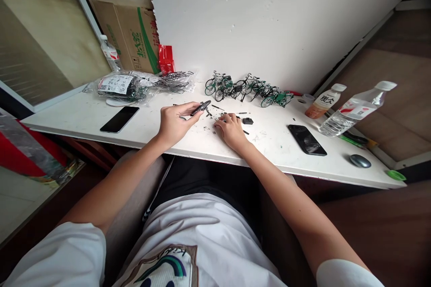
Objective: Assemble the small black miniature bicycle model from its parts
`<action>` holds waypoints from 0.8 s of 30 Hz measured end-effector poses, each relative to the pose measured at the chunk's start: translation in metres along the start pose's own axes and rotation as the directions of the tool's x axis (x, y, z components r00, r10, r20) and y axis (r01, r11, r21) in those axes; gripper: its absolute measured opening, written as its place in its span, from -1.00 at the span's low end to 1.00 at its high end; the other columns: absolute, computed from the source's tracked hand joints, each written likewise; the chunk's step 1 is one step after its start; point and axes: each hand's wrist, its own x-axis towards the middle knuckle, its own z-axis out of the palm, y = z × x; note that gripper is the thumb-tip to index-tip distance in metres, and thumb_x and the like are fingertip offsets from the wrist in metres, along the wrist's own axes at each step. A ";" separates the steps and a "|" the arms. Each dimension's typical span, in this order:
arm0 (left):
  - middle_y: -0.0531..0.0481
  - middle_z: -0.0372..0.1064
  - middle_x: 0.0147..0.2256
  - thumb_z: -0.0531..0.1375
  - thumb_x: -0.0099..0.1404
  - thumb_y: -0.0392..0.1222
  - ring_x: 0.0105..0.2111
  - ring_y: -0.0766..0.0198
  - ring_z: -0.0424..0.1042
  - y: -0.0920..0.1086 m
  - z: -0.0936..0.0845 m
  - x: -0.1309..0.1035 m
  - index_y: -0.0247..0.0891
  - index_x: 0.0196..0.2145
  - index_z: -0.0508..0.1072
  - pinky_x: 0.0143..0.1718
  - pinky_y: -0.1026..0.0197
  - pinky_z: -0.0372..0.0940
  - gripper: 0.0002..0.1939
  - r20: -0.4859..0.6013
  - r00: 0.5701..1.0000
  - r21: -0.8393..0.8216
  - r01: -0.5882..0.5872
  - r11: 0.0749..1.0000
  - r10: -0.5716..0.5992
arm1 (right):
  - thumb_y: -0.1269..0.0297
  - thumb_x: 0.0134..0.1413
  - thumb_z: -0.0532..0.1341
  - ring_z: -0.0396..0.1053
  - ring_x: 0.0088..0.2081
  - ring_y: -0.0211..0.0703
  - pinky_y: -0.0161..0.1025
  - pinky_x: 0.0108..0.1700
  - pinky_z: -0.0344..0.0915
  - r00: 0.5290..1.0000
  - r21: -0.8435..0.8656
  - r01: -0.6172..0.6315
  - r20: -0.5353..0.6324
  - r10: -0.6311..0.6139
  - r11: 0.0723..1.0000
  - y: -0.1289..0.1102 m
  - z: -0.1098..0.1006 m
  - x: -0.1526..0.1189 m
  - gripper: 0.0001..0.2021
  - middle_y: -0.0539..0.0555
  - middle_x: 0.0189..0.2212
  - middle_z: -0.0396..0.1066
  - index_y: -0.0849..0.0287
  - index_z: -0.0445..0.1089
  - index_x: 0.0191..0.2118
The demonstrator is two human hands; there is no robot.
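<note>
Above the white table (269, 141), my left hand (177, 121) is closed, pinching a small black model bicycle part (201, 107) between thumb and fingers. It looks like a wheel seen nearly edge-on. My right hand (232, 131) rests on the tabletop with its fingers curled down among tiny dark parts; whatever its fingertips pinch is too small to make out. A small black box-shaped piece (248, 121) lies just right of that hand. Behind both hands stand several green and black model bicycles (220, 87) in a cluster.
Plastic bags of parts (117, 85) lie at the back left, near a phone (120, 119). On the right are another phone (307, 140), a brown-drink bottle (325, 102), a water bottle (357, 110) and a computer mouse (360, 161). A cardboard box (126, 36) stands behind the bags.
</note>
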 end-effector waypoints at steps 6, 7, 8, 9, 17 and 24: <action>-0.09 0.71 -0.12 0.42 0.36 -0.13 -0.20 0.10 0.73 0.004 0.000 -0.005 -0.22 -0.06 0.73 -0.02 0.13 0.64 -0.77 0.059 0.986 0.101 -0.161 0.982 0.156 | 0.34 0.46 0.19 0.21 0.19 0.24 0.07 0.14 0.26 1.000 0.088 -0.020 -0.001 0.020 0.996 0.000 -0.001 0.002 -0.78 0.30 0.09 0.47 0.17 0.61 -0.01; -0.09 0.71 -0.11 0.42 0.37 -0.15 -0.21 0.12 0.73 0.003 0.000 -0.006 -0.22 -0.05 0.73 -0.02 0.14 0.63 -0.77 0.067 0.981 0.120 -0.188 0.975 0.181 | 0.34 0.46 0.19 0.22 0.19 0.25 0.07 0.14 0.27 1.000 0.093 -0.022 -0.001 0.022 0.995 0.000 -0.001 0.002 -0.78 0.30 0.08 0.47 0.17 0.61 -0.01; -0.09 0.71 -0.10 0.41 0.37 -0.17 -0.20 0.12 0.73 0.002 0.000 -0.006 -0.21 -0.04 0.73 -0.02 0.15 0.62 -0.78 0.076 0.976 0.135 -0.211 0.968 0.202 | 0.34 0.45 0.20 0.22 0.19 0.25 0.08 0.15 0.27 1.000 0.095 -0.026 -0.003 0.027 0.995 0.000 -0.001 0.002 -0.79 0.30 0.08 0.47 0.17 0.61 -0.01; -0.10 0.71 -0.09 0.42 0.37 -0.18 -0.19 0.12 0.73 0.002 -0.001 -0.006 -0.20 -0.03 0.73 -0.01 0.15 0.61 -0.78 0.086 0.971 0.146 -0.232 0.962 0.222 | 0.33 0.45 0.20 0.22 0.19 0.26 0.08 0.15 0.27 0.999 0.094 -0.033 -0.006 0.034 0.995 0.000 -0.001 0.002 -0.79 0.30 0.08 0.48 0.16 0.60 0.02; -0.10 0.70 -0.06 0.39 0.37 -0.29 -0.14 0.12 0.73 -0.005 -0.002 -0.006 -0.20 0.02 0.70 0.00 0.19 0.57 -0.73 0.162 0.928 0.221 -0.365 0.904 0.335 | 0.25 0.45 0.23 0.22 0.19 0.31 0.14 0.11 0.30 0.995 0.027 -0.103 -0.005 0.103 0.994 -0.002 -0.003 0.001 -0.77 0.35 0.14 0.44 0.20 0.59 0.04; -0.10 0.71 -0.07 0.39 0.36 -0.31 -0.15 0.09 0.73 -0.007 -0.002 -0.008 -0.20 0.01 0.72 -0.06 0.18 0.58 -0.73 0.180 0.930 0.228 -0.358 0.906 0.322 | 0.29 0.44 0.23 0.21 0.19 0.31 0.15 0.12 0.31 0.998 0.027 -0.059 -0.024 0.059 0.998 0.001 0.001 0.002 -0.79 0.34 0.13 0.45 0.22 0.61 -0.03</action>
